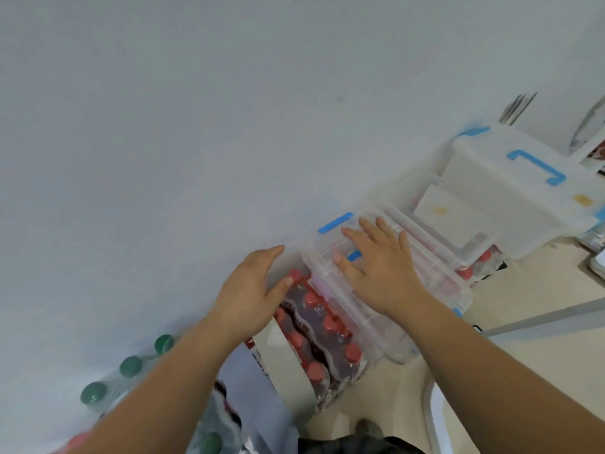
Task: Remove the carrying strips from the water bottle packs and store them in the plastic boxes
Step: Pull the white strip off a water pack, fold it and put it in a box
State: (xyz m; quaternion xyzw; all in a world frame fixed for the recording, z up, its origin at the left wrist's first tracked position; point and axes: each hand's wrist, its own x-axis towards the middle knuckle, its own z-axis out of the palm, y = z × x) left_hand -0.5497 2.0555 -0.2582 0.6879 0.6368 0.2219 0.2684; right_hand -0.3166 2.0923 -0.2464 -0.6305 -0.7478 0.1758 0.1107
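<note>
Head view, the only one there is: both hands are out over the stack by the wall. The right hand [379, 267] lies flat on the lid of the near plastic box [393, 342], grip apart, fingers spread and straight, pinching nothing. The left hand [248, 286] is at the box's left end, grip also apart, fingers straight and reaching toward the corner by the blue latch [335, 222]. Whether they touch the plastic cannot be told.

The box sits on top of the red-capped bottle pack [314, 335], which stands on the floor against the wall, and its left side runs from the wall back toward the person, right along the row of red caps. No carrying strip shows clearly (there is something reddish inside the clear box, too blurred to name).

A green-capped pack [131, 367] waits at the lower left, close under the left forearm. A second plastic box [510, 198] lies further right along the wall.

The judgement: the right hand already commands the lid, so the left, nearer the latch end, looks best placed to work that corner.
</note>
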